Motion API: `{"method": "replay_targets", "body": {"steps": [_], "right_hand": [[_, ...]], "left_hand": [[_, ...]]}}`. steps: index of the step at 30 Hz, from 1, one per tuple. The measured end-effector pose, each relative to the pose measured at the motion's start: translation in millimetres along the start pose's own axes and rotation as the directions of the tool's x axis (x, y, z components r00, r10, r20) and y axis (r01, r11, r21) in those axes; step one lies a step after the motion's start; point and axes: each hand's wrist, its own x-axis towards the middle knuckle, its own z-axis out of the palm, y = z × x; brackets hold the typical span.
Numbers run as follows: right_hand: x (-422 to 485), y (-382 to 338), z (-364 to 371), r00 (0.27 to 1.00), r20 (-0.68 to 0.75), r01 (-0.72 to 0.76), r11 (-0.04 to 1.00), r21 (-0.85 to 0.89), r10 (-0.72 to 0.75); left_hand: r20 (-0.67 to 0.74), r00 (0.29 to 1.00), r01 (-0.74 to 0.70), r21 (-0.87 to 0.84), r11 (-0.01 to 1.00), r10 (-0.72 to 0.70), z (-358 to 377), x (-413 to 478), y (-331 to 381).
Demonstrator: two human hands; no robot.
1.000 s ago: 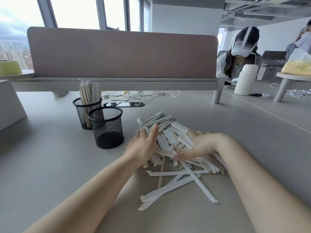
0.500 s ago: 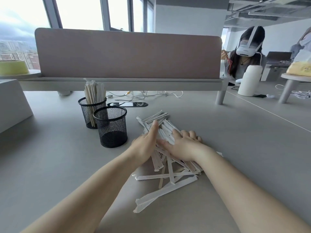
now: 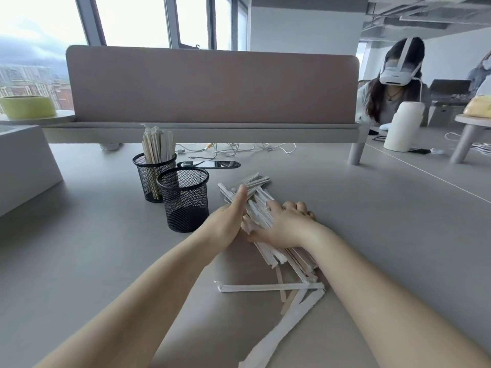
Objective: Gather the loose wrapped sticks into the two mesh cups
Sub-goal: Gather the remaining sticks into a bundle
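A pile of white paper-wrapped sticks [image 3: 259, 208] lies on the grey desk [image 3: 372, 235], pressed into a narrow bundle. My left hand [image 3: 228, 219] stands flat on edge against the bundle's left side. My right hand [image 3: 285, 225] lies over its right side, fingers curled on the sticks. A few loose sticks [image 3: 268, 287] lie nearer me. Two black mesh cups stand left of the pile: the near cup [image 3: 186, 208] looks empty, the far cup [image 3: 148, 176] holds upright sticks.
A brown divider panel [image 3: 212, 83] closes the desk's far side, with cables [image 3: 239, 149] and a dark phone [image 3: 208, 164] under it. A grey box [image 3: 24, 166] sits at left. A person with a headset [image 3: 396, 81] sits at back right beside a white cylinder [image 3: 402, 126].
Both hands have drawn together, squeezing the spread pile into a tight bundle. The right hand slid left over the sticks. A few sticks stayed behind near me.
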Motion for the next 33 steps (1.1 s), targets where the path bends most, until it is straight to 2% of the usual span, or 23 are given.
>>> {"method": "replay_targets", "body": {"steps": [3,6,8,10,13,18,25,30,33], "right_hand": [[3.2,0.8,-1.7,1.0,0.003,-0.002,1.0,0.001,0.002],[4.9,1.1,-1.0,1.0,-0.003,-0.007,1.0,0.008,0.007],[5.1,1.3,0.2,1.0,-0.013,-0.013,1.0,0.014,0.013],[4.4,2.2,1.4,1.0,-0.015,-0.008,1.0,0.02,0.009],[4.2,4.8,2.3,1.0,-0.02,0.0,0.999,0.04,0.001],[5.5,5.2,3.7,0.999,-0.038,0.005,0.998,0.061,-0.003],[3.9,7.0,7.0,0.999,-0.049,0.0,0.998,0.067,0.004],[1.3,7.2,6.6,0.999,-0.053,0.005,0.997,0.083,-0.001],[1.5,6.6,5.9,0.998,-0.055,0.0,0.997,0.082,0.004]], "left_hand": [[0.122,0.991,-0.091,0.282,0.955,0.058,-10.8,-10.1,4.3],[0.272,0.962,-0.144,0.557,0.818,-0.015,-16.0,-29.0,9.9],[0.292,0.956,-0.164,0.621,0.767,-0.032,-7.1,-40.4,12.0],[0.3,0.954,-0.224,0.669,0.708,0.019,8.3,-46.8,9.6],[0.308,0.949,-0.278,0.702,0.656,0.072,20.5,-50.8,6.0],[0.336,0.941,-0.282,0.738,0.612,0.028,21.6,-53.0,7.4],[0.404,0.915,-0.36,0.809,0.465,0.004,31.5,-67.3,13.3],[0.488,0.871,-0.397,0.769,0.5,-0.059,15.8,-61.4,17.7],[0.516,0.855,-0.412,0.734,0.54,-0.048,6.8,-50.6,15.4]]}}
